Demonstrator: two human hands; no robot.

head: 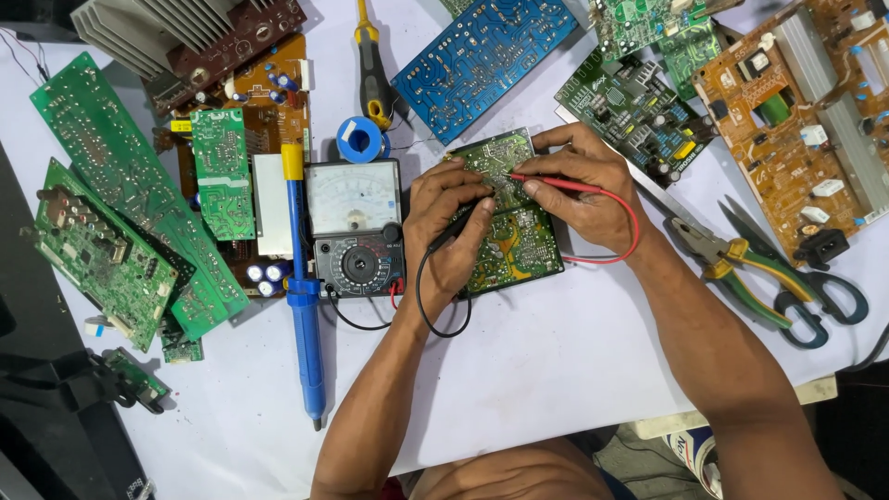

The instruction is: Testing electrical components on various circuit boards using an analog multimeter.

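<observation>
A green circuit board [519,243] lies solder side up in the middle of the white table. My left hand [446,227] grips a black test probe [460,225] and presses its tip onto the board. Over the board's upper part, my right hand [579,185] holds a red test probe [553,182] pointing left. Both probe leads run to an analogue multimeter [356,227] just left of the board.
A blue desoldering pump [302,287] lies left of the meter, with a solder reel [359,139] and a screwdriver [373,74] above. Pliers [732,259] and scissors [815,296] lie at the right. Several green, blue and brown boards ring the table; a heat sink [157,28] sits top left.
</observation>
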